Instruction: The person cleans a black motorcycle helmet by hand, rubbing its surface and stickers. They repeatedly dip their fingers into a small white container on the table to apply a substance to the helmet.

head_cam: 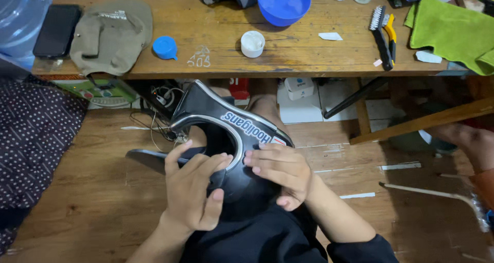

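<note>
A black slide sandal point(216, 116) with a grey-edged strap and white lettering rests on my lap, tilted with its strap toward me. My left hand point(193, 188) lies on the near left side of the strap, fingers spread over its edge and thumb pressed against the dark inner part. My right hand point(280, 170) presses flat on the strap's right side, fingertips at the grey rim. Both hands hold the sandal between them. Its sole end point(146, 159) sticks out to the left behind my left hand.
A wooden table point(288, 59) stands ahead with a blue bowl point(283, 3), a white jar lid point(252, 43), a blue cap point(165, 47), a khaki hat point(112, 34), a black phone point(56, 30), brushes point(383, 34) and a green cloth point(453, 29). Another person's foot point(471, 142) is at the right.
</note>
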